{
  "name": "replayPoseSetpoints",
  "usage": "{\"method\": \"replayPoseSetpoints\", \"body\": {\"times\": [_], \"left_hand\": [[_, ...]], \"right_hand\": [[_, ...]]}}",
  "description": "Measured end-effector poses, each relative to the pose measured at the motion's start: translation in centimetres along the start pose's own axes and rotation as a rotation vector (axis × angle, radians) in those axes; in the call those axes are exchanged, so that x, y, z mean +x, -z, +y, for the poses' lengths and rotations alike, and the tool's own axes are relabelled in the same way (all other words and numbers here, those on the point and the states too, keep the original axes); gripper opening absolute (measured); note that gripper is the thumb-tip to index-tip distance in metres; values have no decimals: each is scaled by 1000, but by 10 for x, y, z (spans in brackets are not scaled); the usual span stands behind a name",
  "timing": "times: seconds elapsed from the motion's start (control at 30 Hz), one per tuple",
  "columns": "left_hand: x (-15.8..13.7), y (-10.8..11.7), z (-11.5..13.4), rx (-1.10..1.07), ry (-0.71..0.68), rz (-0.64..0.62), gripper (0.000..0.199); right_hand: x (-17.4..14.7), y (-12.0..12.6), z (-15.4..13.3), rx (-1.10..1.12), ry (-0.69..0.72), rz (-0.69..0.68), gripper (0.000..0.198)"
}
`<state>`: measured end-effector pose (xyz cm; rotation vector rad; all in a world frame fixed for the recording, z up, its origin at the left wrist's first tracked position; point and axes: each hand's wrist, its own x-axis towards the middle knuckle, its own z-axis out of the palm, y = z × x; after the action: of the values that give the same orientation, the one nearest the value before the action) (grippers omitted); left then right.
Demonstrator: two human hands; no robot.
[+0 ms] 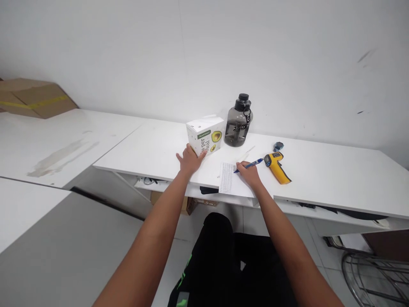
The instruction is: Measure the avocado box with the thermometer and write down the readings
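Note:
A white carton (204,133) printed with avocados stands on the desk, a little tilted. My left hand (190,161) grips its lower front, thumb on the right and fingers on the left. My right hand (249,175) is closed around a blue pen (254,163), its tip over a sheet of paper (227,179) covered in small writing. That sheet overhangs the desk's front edge slightly. Just right of the pen lies a yellow infrared thermometer (278,168), with a small blue-and-dark device (278,146) behind it.
Behind the paper, a dark translucent water bottle (238,125) stands near the wall. A taped cardboard box (38,98) rests at far left on the white desk (335,175). Below the desktop is a shelf with items; a metal rack or chair (377,273) is at lower right.

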<state>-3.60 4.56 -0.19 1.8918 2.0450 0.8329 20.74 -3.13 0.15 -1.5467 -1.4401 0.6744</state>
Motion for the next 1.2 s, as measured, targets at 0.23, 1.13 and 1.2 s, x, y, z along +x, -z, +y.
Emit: {"method": "replayPoseSetpoints", "body": {"times": [0.23,1.13,1.2], "left_hand": [[0,0,0,2,-5,-21,88],[-1,4,4,10,-9,-27,81],[-2,5,5,1,-2,-26,80]], "right_hand": [[1,0,2,15,-7,32,37],[2,2,5,119,-14,132,36],[1,1,5,115,1,189,40]]}}
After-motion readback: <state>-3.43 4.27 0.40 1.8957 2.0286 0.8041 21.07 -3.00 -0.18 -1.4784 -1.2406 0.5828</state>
